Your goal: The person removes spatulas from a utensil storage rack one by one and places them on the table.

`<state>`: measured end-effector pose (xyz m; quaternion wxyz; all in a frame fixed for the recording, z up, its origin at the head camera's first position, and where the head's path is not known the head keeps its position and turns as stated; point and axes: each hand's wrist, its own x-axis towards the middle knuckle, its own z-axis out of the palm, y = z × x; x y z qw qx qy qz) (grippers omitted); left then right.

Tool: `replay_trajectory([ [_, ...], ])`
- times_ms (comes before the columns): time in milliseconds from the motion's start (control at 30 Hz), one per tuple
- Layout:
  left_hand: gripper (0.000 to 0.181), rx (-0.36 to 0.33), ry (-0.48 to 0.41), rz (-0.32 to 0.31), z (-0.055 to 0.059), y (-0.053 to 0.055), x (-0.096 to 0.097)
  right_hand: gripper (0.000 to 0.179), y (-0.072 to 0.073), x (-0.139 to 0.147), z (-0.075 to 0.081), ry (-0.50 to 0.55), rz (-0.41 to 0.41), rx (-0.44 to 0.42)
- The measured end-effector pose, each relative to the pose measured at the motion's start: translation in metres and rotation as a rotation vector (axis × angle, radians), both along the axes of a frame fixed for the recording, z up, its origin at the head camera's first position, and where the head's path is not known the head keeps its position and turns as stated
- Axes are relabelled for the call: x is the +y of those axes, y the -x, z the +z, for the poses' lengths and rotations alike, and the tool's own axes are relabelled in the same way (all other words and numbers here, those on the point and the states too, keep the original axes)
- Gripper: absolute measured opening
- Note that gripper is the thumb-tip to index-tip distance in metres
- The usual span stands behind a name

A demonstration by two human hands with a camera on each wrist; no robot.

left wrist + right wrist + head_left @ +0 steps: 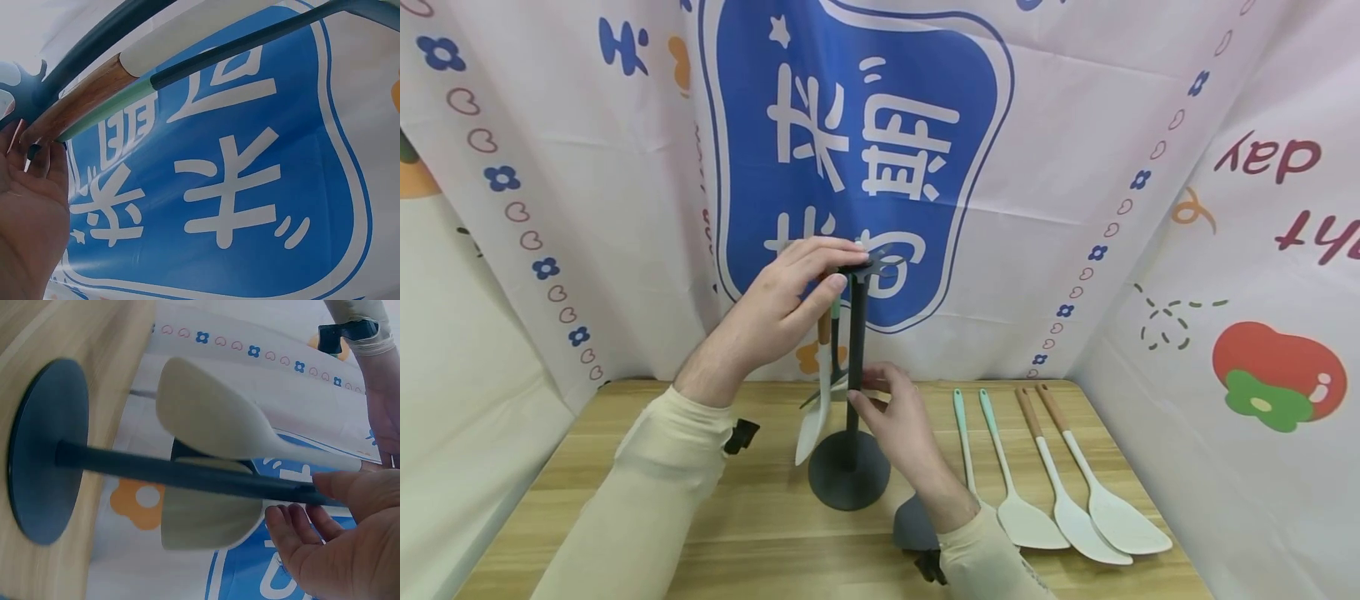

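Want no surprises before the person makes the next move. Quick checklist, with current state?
1. Black metal-look utensil stand with round base upright on the light wood-grain tabletop: ok.
2. Right grip steadying the stand: ok, thumb and fingers on opposite sides of its pole.
3. Left grip clear of the stand's hooked top: not ok, fingers are against it.
4. White turner with brown handle securely hooked: cannot tell, fingers crowd the handle's end.
5. Right side of tabletop clear: not ok, two pale-stemmed utensils with mint-green handles and two white, brown-handled turners lie there.
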<state>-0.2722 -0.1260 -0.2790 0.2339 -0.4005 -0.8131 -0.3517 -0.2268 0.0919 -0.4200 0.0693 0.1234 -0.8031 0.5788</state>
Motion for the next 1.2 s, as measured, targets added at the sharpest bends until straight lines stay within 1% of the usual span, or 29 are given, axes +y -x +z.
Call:
replay_trajectory([
  [100, 0.042, 0.021, -0.058, 0.003, -0.002, 0.0, -0.001, 0.031, 0.001, -0.005, -0.002, 0.023, -0.006, -0.015],
  [200, 0.041, 0.049, -0.144, 0.003, -0.003, 0.0, -0.005, 0.031, 0.002, -0.008, -0.005, 0.038, -0.018, -0.021],
  [267, 0.042, 0.042, -0.207, 0.011, -0.005, -0.001, -0.01, 0.03, 0.003, -0.01, -0.006, 0.048, -0.026, -0.022],
  [333, 0.042, 0.024, -0.255, 0.033, -0.009, -0.001, -0.015, 0.03, 0.003, -0.011, -0.008, 0.051, -0.034, -0.023],
  [433, 0.041, -0.03, -0.316, 0.092, -0.017, -0.005, -0.023, 0.029, 0.003, -0.011, -0.009, 0.05, -0.046, -0.03],
  [567, 0.038, -0.099, -0.368, 0.169, -0.029, -0.011, -0.03, 0.027, 0.003, -0.012, -0.009, 0.041, -0.064, -0.039],
  [633, 0.038, -0.133, -0.375, 0.191, -0.036, -0.015, -0.032, 0.027, 0.003, -0.012, -0.01, 0.038, -0.072, -0.041],
  [767, 0.038, -0.204, -0.35, 0.224, -0.052, -0.022, -0.032, 0.025, 0.003, -0.013, -0.011, 0.026, -0.088, -0.036],
  [967, 0.04, -0.283, -0.302, 0.272, -0.075, -0.027, -0.027, 0.023, 0.004, -0.014, -0.012, 0.001, -0.108, -0.012],
  [1067, 0.04, -0.313, -0.289, 0.277, -0.085, -0.028, -0.024, 0.023, 0.003, -0.014, -0.011, -0.011, -0.113, -0.003],
  [1200, 0.04, -0.344, -0.277, 0.274, -0.095, -0.029, -0.02, 0.025, 0.002, -0.014, -0.01, -0.03, -0.114, 0.008],
])
